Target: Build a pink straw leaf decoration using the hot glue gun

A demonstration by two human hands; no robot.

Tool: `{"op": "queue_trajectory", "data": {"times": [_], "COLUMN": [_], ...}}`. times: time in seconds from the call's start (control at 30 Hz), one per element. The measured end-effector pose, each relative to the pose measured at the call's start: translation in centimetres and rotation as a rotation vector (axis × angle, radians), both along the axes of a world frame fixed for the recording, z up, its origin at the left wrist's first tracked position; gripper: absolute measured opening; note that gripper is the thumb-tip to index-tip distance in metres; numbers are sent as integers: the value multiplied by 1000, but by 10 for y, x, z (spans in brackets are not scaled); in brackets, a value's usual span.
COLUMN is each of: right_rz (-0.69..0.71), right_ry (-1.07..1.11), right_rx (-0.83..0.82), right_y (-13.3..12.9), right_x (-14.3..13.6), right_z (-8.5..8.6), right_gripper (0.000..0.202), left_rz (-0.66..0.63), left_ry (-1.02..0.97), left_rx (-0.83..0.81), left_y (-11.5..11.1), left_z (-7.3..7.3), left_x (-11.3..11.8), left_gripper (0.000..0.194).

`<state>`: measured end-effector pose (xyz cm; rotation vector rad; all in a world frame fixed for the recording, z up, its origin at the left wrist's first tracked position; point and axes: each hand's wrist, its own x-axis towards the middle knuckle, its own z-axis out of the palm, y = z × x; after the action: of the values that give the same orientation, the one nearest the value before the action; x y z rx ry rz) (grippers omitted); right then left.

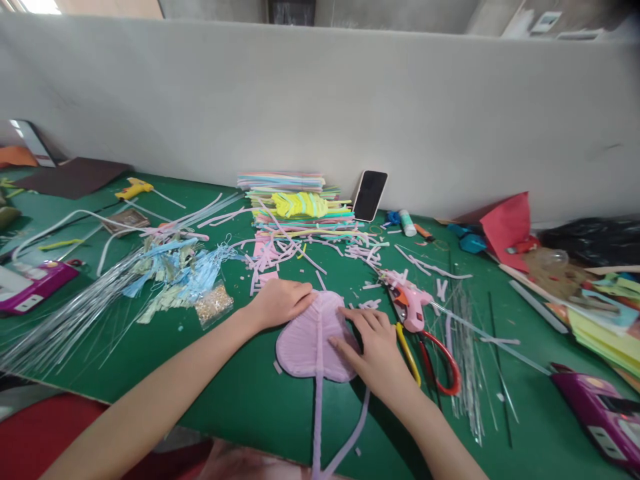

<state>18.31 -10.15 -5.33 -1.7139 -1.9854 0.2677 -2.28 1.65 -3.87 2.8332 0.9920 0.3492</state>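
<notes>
A flat, heart-shaped lilac leaf of pipe cleaners (297,347) lies on the green table, with a ridge down its middle. Its lilac stem (319,420) runs toward my body. My left hand (280,303) is closed at the leaf's upper left edge, fingertips against the top of the ridge. On the right lobe rests my right hand (373,343), thumb and index finger apart; it covers part of that edge. A loose lilac strip (353,437) curves from near the stem's lower end up to my right wrist.
Right of the leaf are a pink glue gun (413,303) and red-handled scissors (453,373). Bundled pipe cleaners (300,223) and a phone (371,195) stand by the grey partition (300,100). Clear strands (75,313) and a bead packet (214,305) lie left.
</notes>
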Motion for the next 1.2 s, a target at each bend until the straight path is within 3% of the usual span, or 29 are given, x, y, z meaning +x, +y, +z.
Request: {"op": "queue_trajectory", "data": {"times": [0.17,0.27,0.37,0.43,0.57,0.7,0.83,0.93,1.0,1.03,1.13,1.2], "right_rz": [-29,29,160,130,-87,-73,-118,-177,-199,-210,-218,-185], "right_ry": [227,589,909,925,890,1123,1215,1262,1257,1260,1323,1371], "right_rx": [-110,-250,-336,-309,-364,-542,-388,-171,-55,-23,-20,-76], "right_y": [-2,-2,0,3,10,16,30,46,54,57,56,49], "right_x": [-2,-5,-11,-15,-18,-14,-4,6,9,9,1,-12], "right_z": [6,12,17,17,13,20,44,64,74,77,82,79], "right_gripper": [51,56,64,65,71,53,40,40,39,39,39,39], "left_rz": [186,332,388,402,421,463,457,260,136,123,154,173], "left_ry": [-68,-108,-158,-209,-358,-570,-774,-955,-1023,-1038,-1070,-1094], "left_rx": [-38,-54,-100,-145,-299,-437,-591,-1006,-1227,-1251,-1213,-1183], "left_y": [-6,-10,-11,-9,1,10,7,-1,-6,-8,-11,-11], "left_z": [-1,-6,-8,-6,3,20,35,39,38,36,31,29], "left_x": [3,9,13,14,9,5,6,7,7,8,8,9], "left_gripper": [34,37,30,31,35,41,68,84,75,65,42,40]}}
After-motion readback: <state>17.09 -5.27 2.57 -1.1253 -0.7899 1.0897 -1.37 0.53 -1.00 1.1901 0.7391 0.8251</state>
